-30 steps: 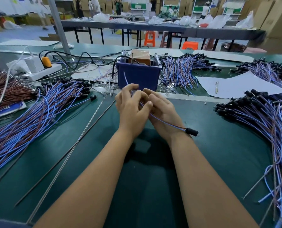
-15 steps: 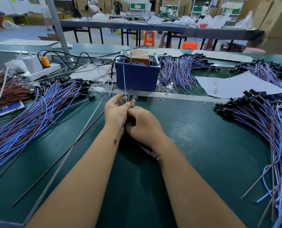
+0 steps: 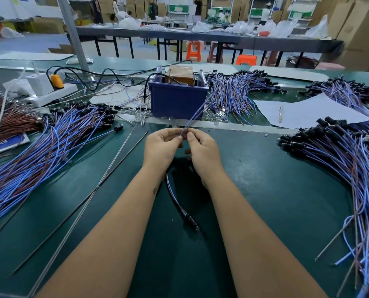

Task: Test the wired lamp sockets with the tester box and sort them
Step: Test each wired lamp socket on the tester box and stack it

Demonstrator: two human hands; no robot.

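My left hand (image 3: 161, 148) and my right hand (image 3: 203, 152) meet at the middle of the green table, both pinching one wired lamp socket (image 3: 180, 203). Its blue and brown wire ends rise from my fingertips towards the blue tester box (image 3: 177, 100). Below my hands the wire hangs down between my forearms, and the black socket end lies near the table. A brown block sits inside the box. Whether the wire tips touch the box I cannot tell.
A big pile of wired sockets (image 3: 39, 147) lies at the left, another pile (image 3: 338, 160) at the right, and a third pile (image 3: 235, 91) behind the box. Thin metal rods (image 3: 106, 175) cross the left of the table. A power strip (image 3: 50, 93) and a paper sheet (image 3: 304, 112) lie further back.
The socket end swung from the right of my right wrist to hang between my forearms. My hands moved slightly forward, and the wire ends now tilt right towards the box.
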